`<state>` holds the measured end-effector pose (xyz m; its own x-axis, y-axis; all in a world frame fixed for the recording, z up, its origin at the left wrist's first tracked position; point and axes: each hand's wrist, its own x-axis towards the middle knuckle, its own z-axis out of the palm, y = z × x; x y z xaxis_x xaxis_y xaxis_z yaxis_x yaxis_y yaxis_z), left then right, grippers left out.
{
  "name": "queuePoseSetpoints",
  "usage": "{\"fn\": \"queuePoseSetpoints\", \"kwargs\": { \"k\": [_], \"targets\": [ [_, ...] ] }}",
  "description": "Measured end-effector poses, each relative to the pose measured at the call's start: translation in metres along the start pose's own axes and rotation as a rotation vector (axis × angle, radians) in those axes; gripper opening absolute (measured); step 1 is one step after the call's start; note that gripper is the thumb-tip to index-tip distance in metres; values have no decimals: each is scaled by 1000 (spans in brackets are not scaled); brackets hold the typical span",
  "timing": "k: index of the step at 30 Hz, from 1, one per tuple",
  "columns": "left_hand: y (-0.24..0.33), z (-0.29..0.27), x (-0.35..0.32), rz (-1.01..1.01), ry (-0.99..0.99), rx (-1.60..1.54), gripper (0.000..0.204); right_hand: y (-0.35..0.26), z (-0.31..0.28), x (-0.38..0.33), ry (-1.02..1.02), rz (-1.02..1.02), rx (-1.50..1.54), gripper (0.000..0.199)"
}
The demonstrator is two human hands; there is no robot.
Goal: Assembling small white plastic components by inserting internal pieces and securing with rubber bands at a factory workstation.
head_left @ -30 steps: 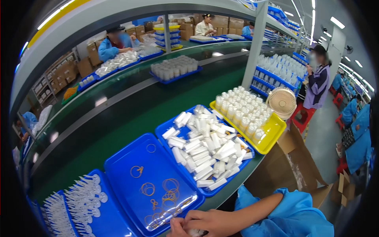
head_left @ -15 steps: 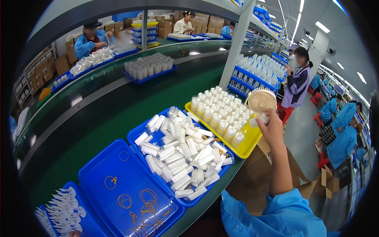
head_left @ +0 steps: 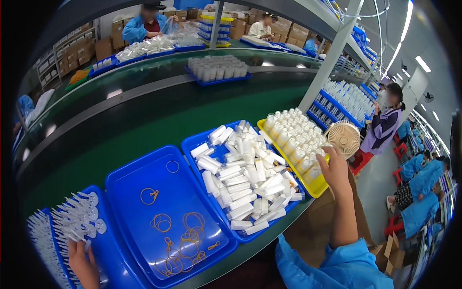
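1. The right hand (head_left: 333,169), which a second ago lay low at the near edge of the worktop beside the left one, has gone up and out; it now sits at the near right corner of the yellow plastic tray of clear bottles (head_left: 315,188), fingers on a bottle there.
2. Half a second ago that hand was already at the same tray corner, slightly higher.
3. The left hand (head_left: 83,262), out of sight half a second ago, now shows at the near left edge, gripping a bunch of clear plastic pump pieces (head_left: 77,224) over the far-left blue tray (head_left: 108,262).
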<state>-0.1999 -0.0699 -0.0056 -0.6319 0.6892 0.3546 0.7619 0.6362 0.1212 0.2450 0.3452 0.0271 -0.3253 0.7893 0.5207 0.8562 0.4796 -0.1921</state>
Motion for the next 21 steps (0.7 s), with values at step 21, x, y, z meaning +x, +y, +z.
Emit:
{"fn": "queuePoseSetpoints", "kwargs": {
  "k": [21],
  "targets": [
    [197,15,-75,-178,-390,-1826,26,-149,67,29,-614,-686,623,17]
  ]
}}
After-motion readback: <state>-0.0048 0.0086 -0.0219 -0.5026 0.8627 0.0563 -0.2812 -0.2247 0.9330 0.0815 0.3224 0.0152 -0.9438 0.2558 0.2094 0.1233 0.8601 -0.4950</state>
